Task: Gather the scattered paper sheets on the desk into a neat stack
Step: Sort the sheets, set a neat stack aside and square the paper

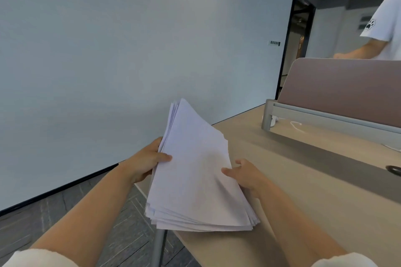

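A thick bundle of white paper sheets (195,171) is held up above the left end of the light wooden desk (303,180). Its edges are uneven, with sheets fanned out at the near corners. My left hand (145,162) grips the bundle's left edge, thumb on top and fingers underneath. My right hand (245,178) holds the right edge, thumb lying on the top sheet and the other fingers hidden below the paper.
A mauve divider panel (347,91) on a grey rail runs along the desk's far side, with a white cable (297,125) beneath it. A dark round object (393,169) sits at the right edge. Another person in a white T-shirt (384,24) stands behind the divider. Grey floor lies left.
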The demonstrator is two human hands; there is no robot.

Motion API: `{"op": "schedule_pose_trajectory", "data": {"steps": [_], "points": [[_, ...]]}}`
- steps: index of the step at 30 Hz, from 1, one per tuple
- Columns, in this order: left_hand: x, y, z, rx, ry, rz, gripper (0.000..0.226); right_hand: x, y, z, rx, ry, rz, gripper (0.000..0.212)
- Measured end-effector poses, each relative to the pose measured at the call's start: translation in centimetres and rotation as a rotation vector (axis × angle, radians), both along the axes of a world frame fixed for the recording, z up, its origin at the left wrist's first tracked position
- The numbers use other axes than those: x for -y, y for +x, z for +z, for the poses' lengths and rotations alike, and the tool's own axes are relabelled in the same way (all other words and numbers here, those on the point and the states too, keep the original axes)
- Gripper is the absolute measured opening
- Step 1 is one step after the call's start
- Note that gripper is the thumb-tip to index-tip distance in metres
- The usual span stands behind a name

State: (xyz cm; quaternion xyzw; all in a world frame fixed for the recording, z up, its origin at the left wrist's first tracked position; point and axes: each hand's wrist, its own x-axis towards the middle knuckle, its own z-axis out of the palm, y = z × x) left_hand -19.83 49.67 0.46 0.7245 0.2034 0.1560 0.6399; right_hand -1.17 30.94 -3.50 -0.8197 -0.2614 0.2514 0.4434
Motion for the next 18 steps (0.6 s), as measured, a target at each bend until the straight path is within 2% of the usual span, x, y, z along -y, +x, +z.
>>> {"op": "schedule_pose_trajectory", "data": {"steps": [3,4,7,10,13,18], "points": [[3.4,2.3,1.2,0.104,-0.008,-0.131,0.045,3.7,1.7,0.0,-0.104,0.130,-0.101,0.103],[4.8,3.3,1.5,0.120,-0.016,-0.173,0.043,5.2,2.5,-0.1,-0.181,0.195,-0.125,0.099],[8.4,6.2,1.5,0.143,-0.025,-0.274,0.051,10.2,3.6,0.9,-0.395,0.331,-0.177,0.046],[11.8,9.6,0.5,0.153,-0.056,-0.329,0.058,15.7,5.5,1.3,-0.434,0.397,-0.261,0.030],[15.4,13.0,-0.6,0.148,-0.056,-0.400,0.059,21.0,7.0,2.3,-0.305,0.466,-0.379,0.028],[22.0,17.7,0.2,0.216,0.111,-0.501,0.049,29.1,7.9,4.7,0.062,0.569,-0.501,0.031]]}}
